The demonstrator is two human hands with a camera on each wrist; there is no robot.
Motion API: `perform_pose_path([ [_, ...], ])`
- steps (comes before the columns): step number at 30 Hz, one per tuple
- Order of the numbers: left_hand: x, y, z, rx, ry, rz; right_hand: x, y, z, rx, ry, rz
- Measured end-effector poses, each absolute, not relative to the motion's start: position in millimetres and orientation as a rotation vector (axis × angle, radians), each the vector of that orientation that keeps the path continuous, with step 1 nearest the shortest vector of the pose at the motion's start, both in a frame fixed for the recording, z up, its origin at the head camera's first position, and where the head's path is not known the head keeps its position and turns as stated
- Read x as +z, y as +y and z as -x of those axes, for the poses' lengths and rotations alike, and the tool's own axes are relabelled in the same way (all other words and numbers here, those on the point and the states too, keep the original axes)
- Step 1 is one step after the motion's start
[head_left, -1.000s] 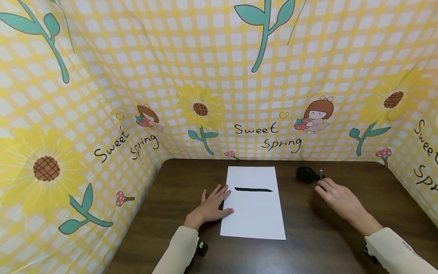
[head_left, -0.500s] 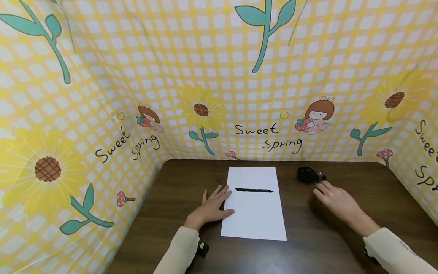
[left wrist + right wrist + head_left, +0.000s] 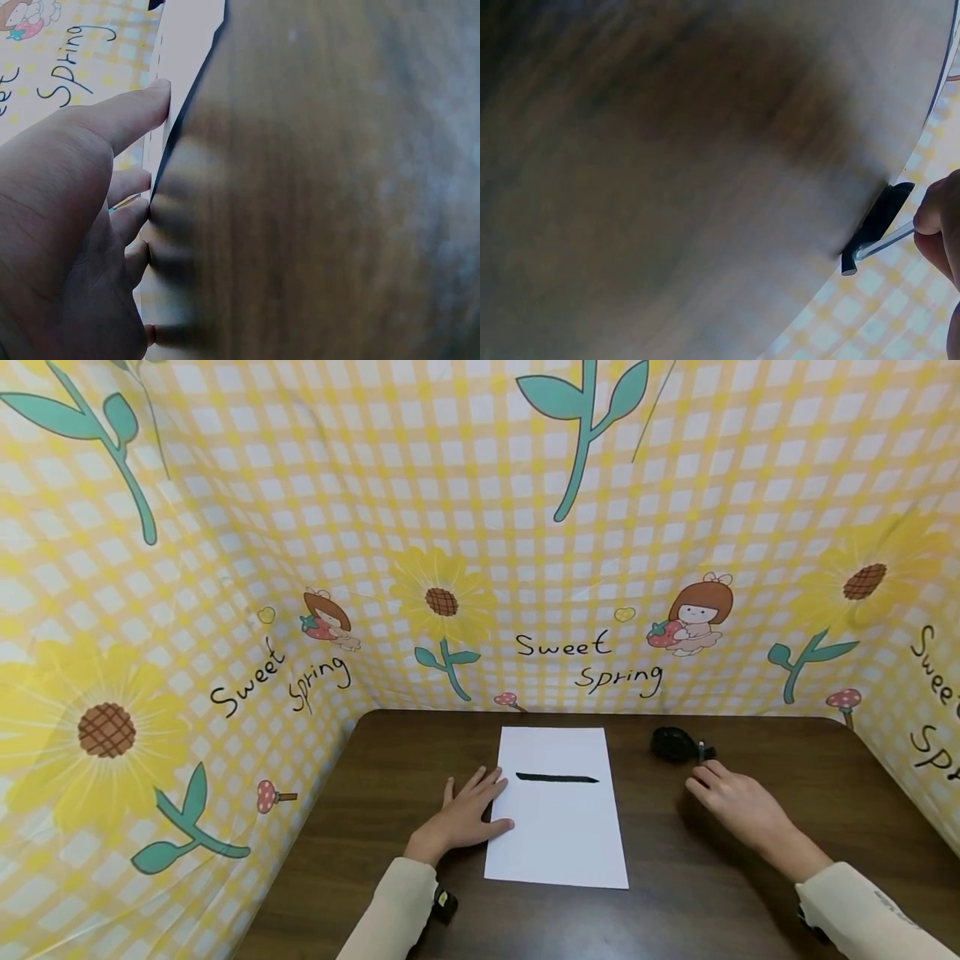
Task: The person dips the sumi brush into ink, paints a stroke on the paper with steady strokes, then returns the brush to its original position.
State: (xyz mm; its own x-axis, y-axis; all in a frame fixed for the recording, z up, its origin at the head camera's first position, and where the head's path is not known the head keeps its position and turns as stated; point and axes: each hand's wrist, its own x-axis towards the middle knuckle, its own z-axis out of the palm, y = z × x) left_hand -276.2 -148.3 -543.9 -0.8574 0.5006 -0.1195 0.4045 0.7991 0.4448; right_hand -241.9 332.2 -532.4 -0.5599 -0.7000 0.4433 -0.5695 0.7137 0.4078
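A white sheet of paper (image 3: 555, 843) lies on the table, a thick black stroke (image 3: 557, 777) running across its upper half. My left hand (image 3: 468, 810), fingers spread, rests on the sheet's left edge. On the right, my right hand (image 3: 738, 802) pinches a thin, pale stick-like tool (image 3: 889, 238). The tool's far end meets the narrow end of a black rounded object (image 3: 672, 744). That object looks like a flat black shape in the right wrist view, and its exact kind is unclear. My fingers hide the tool's near part.
The dark wooden table (image 3: 555, 931) ends at the back and sides against a yellow checked cloth (image 3: 480, 510) printed with flowers. A black strap device (image 3: 445, 904) sits at my left wrist.
My right hand has shifted slightly left and toward me with the pale tool, then stayed nearly still. The left hand and paper keep their places.
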Motion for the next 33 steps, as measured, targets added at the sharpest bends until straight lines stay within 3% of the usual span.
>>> perform_pose_path([
  [33, -538.4, -147.9, 273.4, 0.612, 2.742, -0.699, -538.8, 340.0, 246.8, -0.309, -2.381, -1.063],
])
